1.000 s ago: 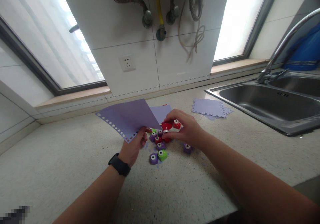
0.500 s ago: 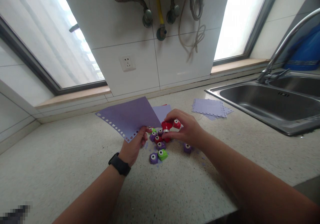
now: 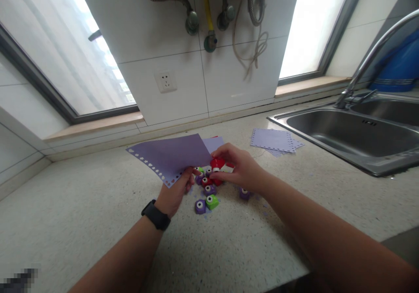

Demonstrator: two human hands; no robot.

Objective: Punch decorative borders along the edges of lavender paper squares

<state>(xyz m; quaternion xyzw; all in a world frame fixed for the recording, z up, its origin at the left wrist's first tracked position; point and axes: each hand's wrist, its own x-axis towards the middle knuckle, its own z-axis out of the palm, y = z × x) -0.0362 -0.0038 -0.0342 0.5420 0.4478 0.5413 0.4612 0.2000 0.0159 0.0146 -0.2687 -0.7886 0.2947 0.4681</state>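
Observation:
My left hand [image 3: 178, 188], with a black watch at the wrist, pinches a purple sheet [image 3: 173, 153] by its lower edge. Cut-out shapes run along the sheet's left and lower edge. Between the thumb and fingers of my right hand [image 3: 240, 166] is a red punch [image 3: 216, 164], close to the sheet's right corner. Below the hands lie several small punches, among them a purple one [image 3: 200, 206], a green one [image 3: 212, 201] and a red one [image 3: 206, 181]. Another purple punch [image 3: 244, 193] sits under my right hand.
Purple sheets with punched edges [image 3: 273, 140] lie on the speckled counter [image 3: 98, 205] at the back right. Behind my hands is another purple sheet [image 3: 213, 143]. A steel sink [image 3: 347, 131] with a tap [image 3: 363, 66] is at the right. Small paper bits are scattered around the punches.
The raised corner of the sheet has dropped and shifted right, nearer the red punch. My right hand has moved slightly left and turned a little, still holding the punch.

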